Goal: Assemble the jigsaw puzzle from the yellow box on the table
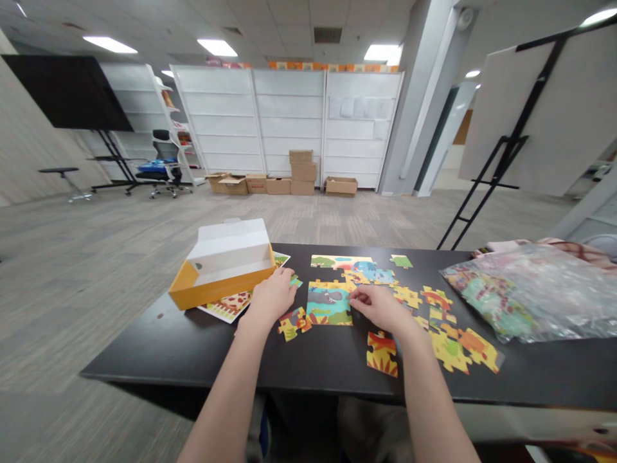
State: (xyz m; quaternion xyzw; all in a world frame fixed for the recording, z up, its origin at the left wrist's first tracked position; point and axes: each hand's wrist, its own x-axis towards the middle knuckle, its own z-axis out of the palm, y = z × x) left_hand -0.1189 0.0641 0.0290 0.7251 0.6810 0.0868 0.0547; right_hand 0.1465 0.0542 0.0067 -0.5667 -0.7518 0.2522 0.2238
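Observation:
On the black table lies a joined puzzle section with a grey hippo in blue water. My right hand is at its right edge, fingers pinched together; what is between them is hidden. My left hand is closed, with a green puzzle piece showing at its fingertips. Behind the hippo lie a joined top strip and a blue elephant part. Loose yellow and red pieces sit between my arms, and a red-and-yellow piece lies beside my right forearm.
An open yellow box stands at the left on a giraffe picture sheet. Several puzzle pieces are scattered right of my right arm. A clear plastic bag covers the table's right side. One green piece lies near the far edge.

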